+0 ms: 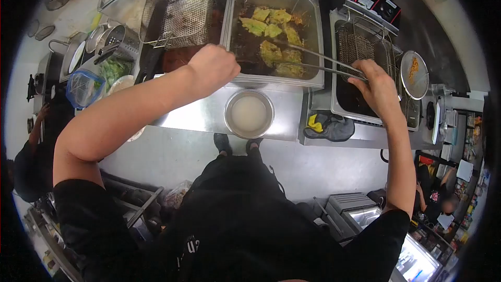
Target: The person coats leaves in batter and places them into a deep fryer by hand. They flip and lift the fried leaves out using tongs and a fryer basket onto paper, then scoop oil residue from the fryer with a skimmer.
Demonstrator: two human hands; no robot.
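Note:
My right hand [373,86] grips a pair of long, thin metal tongs [329,60]. Their two arms reach left over the middle deep fryer [319,31], tips apart near battered, yellow-green fried pieces [274,52]. Several such pieces [266,21] float in the dark oil. My left hand [215,68] is closed just in front of the fryer's left front corner, back of the hand upward. Its fingertips are mostly hidden, and whatever may be in them I cannot make out. Below the fryer, a round metal bowl [249,114] of cloudy pale liquid stands on the steel counter [292,107].
An empty wire basket [188,13] hangs over the left fryer; another basket [360,39] sits in the right one. A strainer with crumbs [415,74] lies far right. A dark cloth or glove [334,127] rests at the counter edge. Other people [443,203] are at the sides.

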